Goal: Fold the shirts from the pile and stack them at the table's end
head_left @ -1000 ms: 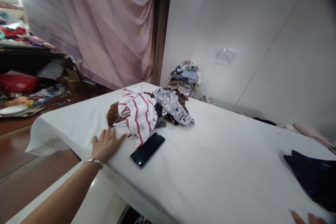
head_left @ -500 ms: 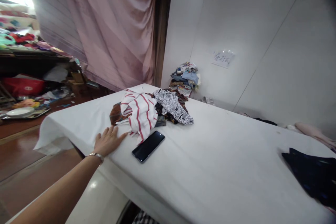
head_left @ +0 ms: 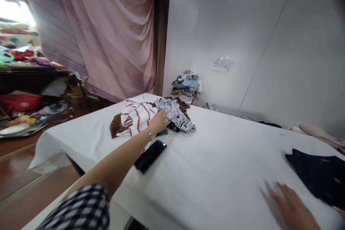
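My left hand (head_left: pixel 159 121) reaches over the clothes pile, fingers stretched out at the edge of a black-and-white patterned garment (head_left: pixel 178 116). Whether the fingertips press on the cloth I cannot tell. Beneath my wrist lies a white garment with red stripes (head_left: pixel 134 115), and brown cloth (head_left: pixel 116 125) shows at its left. A black smartphone (head_left: pixel 151 156) rests on the white-covered table (head_left: pixel 221 165) below my forearm. At the lower right, my right hand (head_left: pixel 292 205) is blurred above the table, fingers apart and holding nothing visible. Dark navy cloth (head_left: pixel 320 174) lies near it.
A stack of folded clothes (head_left: pixel 187 84) stands beyond the table's far corner, against the white wall (head_left: pixel 229 25). A paper sign (head_left: pixel 222 65) hangs there. At left are a pink curtain (head_left: pixel 115 36) and a cluttered floor with a white plate (head_left: pixel 14 130).
My left hand has moved from the table's left edge rightward and away, onto the clothes pile. My right hand has come into view at the lower right. The camera has tilted up slightly.
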Demonstrator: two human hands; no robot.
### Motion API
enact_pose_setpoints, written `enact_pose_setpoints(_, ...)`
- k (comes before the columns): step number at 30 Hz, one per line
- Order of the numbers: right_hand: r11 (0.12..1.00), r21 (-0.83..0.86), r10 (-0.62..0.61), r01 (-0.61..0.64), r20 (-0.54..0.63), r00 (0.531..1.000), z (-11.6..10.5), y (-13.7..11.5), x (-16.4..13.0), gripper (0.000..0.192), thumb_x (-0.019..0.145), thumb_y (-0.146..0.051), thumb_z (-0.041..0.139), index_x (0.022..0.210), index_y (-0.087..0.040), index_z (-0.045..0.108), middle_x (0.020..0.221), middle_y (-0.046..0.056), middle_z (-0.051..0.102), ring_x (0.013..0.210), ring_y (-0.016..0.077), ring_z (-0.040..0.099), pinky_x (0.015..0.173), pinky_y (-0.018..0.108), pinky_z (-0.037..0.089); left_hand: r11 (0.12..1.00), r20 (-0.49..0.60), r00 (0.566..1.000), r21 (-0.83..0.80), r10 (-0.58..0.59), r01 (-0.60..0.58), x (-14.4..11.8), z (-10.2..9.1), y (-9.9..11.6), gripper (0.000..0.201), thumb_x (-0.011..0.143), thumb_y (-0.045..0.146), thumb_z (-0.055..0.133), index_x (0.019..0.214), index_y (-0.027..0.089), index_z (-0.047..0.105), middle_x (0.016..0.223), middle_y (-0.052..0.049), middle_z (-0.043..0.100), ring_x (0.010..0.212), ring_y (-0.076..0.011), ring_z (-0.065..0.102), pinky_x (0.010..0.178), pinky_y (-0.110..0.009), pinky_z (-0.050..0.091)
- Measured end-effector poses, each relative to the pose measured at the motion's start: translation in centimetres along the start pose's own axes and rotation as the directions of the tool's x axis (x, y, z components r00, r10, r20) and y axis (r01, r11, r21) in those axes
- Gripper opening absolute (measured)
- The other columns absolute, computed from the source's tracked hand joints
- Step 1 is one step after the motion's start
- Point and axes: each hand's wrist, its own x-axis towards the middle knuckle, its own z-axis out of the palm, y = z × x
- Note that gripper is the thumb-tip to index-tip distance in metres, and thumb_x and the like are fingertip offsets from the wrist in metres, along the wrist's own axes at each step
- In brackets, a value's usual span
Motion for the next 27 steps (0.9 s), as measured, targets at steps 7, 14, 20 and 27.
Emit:
enact_pose_setpoints(7, 0.93, 0.317, -0.286, 0.186, 0.306, 0.908, 5.2, -11.3, -2.3, 0.053, 0.069, -0.065, 0.055, 0.121, -0.068, 0.048, 0.139, -0.024, 0.046, 0.14, 0.0239, 0.029, 0.115, 0.039, 0.02, 0.975, 0.11, 0.971, -0.048, -0.212, 0.219, 4.3, 5.5, 2.8, 0.032, 0.085, 0.028, 0.053, 0.108, 0.009, 0.065, 0.142, -0.025, 0.045, 0.136, -0.0394, 0.035, 0.101, -0.055, 0.035)
enact_pose_setpoints(14, 0.837, 0.547, -0.213, -0.028, 0.371, 0.904, 3.9, -12.2, -2.7, 0.043, 0.073, -0.062, 0.059, 0.115, -0.061, 0.06, 0.134, -0.017, 0.056, 0.134, 0.0325, 0.041, 0.112, 0.048, 0.034, 0.899, 0.003, 0.939, -0.287, -0.345, 0.331, 8.3, 1.9, 6.2, 0.035, 0.096, 0.023, 0.03, 0.11, 0.009, 0.059, 0.103, -0.015, 0.066, 0.092, -0.0207, 0.061, 0.081, -0.037, 0.048)
enact_pose_setpoints(20, 0.265, 0.828, -0.084, -0.495, 0.531, 0.843, 2.7, -17.9, 1.5, 0.077, 0.076, -0.066, 0.061, 0.144, -0.034, 0.04, 0.134, 0.008, 0.06, 0.119, 0.0328, 0.059, 0.098, 0.055, 0.049, 0.804, 0.109, 0.984, -0.592, 0.14, -0.048, 0.9, 3.6, 16.9, 0.027, 0.092, 0.031, 0.043, 0.102, 0.018, 0.064, 0.086, -0.002, 0.069, 0.08, -0.015, 0.061, 0.075, -0.026, 0.048)
enact_pose_setpoints(27, 0.189, 0.784, -0.015, -0.592, 0.605, 0.796, 4.3, -19.1, 0.2, 0.053, 0.062, -0.034, 0.08, 0.111, -0.02, 0.063, 0.098, 0.007, 0.076, 0.093, 0.0304, 0.071, 0.088, 0.045, 0.054, 0.49, 0.354, 0.48, -0.851, 0.802, -0.19, -11.4, 6.3, 19.1, 0.021, 0.088, 0.032, 0.054, 0.096, 0.021, 0.07, 0.1, -0.001, 0.073, 0.091, -0.0141, 0.065, 0.083, -0.024, 0.048)
